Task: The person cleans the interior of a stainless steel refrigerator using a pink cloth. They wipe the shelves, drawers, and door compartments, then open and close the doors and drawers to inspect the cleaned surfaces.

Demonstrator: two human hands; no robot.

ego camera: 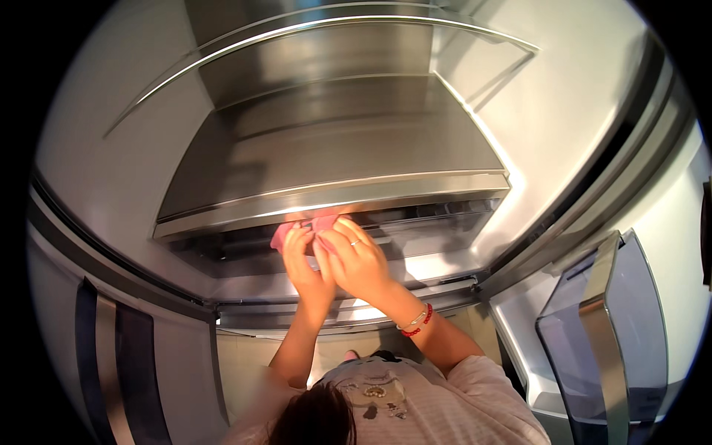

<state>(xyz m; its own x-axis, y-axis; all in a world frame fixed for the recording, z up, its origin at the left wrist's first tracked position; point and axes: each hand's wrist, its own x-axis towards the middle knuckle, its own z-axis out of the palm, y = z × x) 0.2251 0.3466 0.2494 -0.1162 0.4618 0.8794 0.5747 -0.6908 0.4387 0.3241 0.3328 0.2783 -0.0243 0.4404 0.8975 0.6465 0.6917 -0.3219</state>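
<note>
A pink cloth is bunched between my two hands inside an open refrigerator. My left hand has its fingers bent around the cloth's left part. Close against it on the right, my right hand grips the other part; it wears a ring, and a red bead bracelet circles the wrist. Both hands are just below the metallic front trim of a shelf. The cloth's upper edge meets the underside of that trim in the picture; whether it touches cannot be made out.
Higher up, a shelf's bright front edge curves across. White side walls flank the shelves. The opened doors carry a clear bin on the right and a dark-panelled bin on the left. Tiled floor shows below.
</note>
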